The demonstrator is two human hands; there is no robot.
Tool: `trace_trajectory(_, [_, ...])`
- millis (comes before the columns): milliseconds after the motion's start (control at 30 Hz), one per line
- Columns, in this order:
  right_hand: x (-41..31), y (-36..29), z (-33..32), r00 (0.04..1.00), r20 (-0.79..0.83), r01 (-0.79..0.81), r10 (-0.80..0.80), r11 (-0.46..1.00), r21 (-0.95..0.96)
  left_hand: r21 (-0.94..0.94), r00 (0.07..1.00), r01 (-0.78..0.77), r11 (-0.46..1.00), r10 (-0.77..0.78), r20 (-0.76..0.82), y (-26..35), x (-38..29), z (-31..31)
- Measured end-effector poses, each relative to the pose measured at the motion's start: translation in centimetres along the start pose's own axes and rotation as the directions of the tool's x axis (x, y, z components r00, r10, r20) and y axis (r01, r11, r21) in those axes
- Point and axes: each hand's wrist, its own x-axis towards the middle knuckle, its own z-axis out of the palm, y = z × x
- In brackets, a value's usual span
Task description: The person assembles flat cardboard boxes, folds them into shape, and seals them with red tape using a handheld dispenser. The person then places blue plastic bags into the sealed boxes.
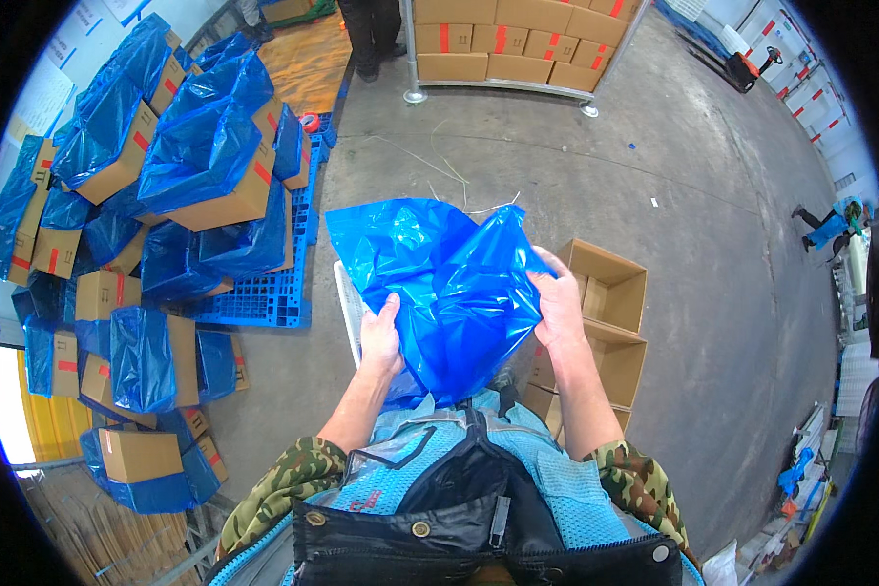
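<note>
A blue plastic bag (447,286) spreads out in front of my body, crumpled and shiny. My left hand (382,333) grips its left side, thumb on top. At the right edge, my right hand (557,297) holds the plastic between thumb and fingers. Beneath the bag, a white crate or stand (348,308) shows only along its left edge. Just right of the bag, open cardboard boxes (614,282) stand in a row on the floor, partly hidden by my right forearm.
Cardboard boxes with blue liners (205,161) are piled at the left, some on a blue plastic pallet (278,293). A metal rack (498,85) of taped boxes stands ahead. Loose straps (454,176) lie on the floor. A pallet jack (743,73) and a person (831,227) are at the right.
</note>
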Motion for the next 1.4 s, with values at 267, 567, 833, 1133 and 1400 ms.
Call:
trace_trajectory(267, [0.1, -10.1, -9.0, 0.995, -0.098, 0.03, 0.005, 0.936, 0.351, -0.123, 0.996, 0.017, 0.992, -0.027, -0.082, 1.0, 1.9, -3.1])
trace_trajectory(567, [-0.1, -12.4, -17.1, 0.933, -0.352, 0.152, -0.078, 0.97, 0.189, -0.16, 0.992, -0.027, 0.987, 0.006, -0.13, 2.7, 6.2, -6.3])
trace_trajectory(833, [-6.3, -17.1, -34.1, 0.801, -0.568, 0.264, -0.189, 0.963, 0.051, -0.099, 0.98, -0.119, 0.988, 0.101, -0.174, 5.0, 6.7, -7.9])
trace_trajectory(1133, [-8.9, -33.3, -50.4, 0.371, -0.634, 0.335, -0.678, 0.735, -0.59, 0.013, 0.955, -0.1, 0.995, 0.1, -0.28, 3.1, 8.5, -5.7])
trace_trajectory(1400, [22.7, -15.6, -51.3, 0.683, -0.183, -0.111, -0.707, 0.146, -0.983, 0.0, 0.937, 0.126, 0.992, -0.12, -0.328, -2.4, 9.5, 0.4])
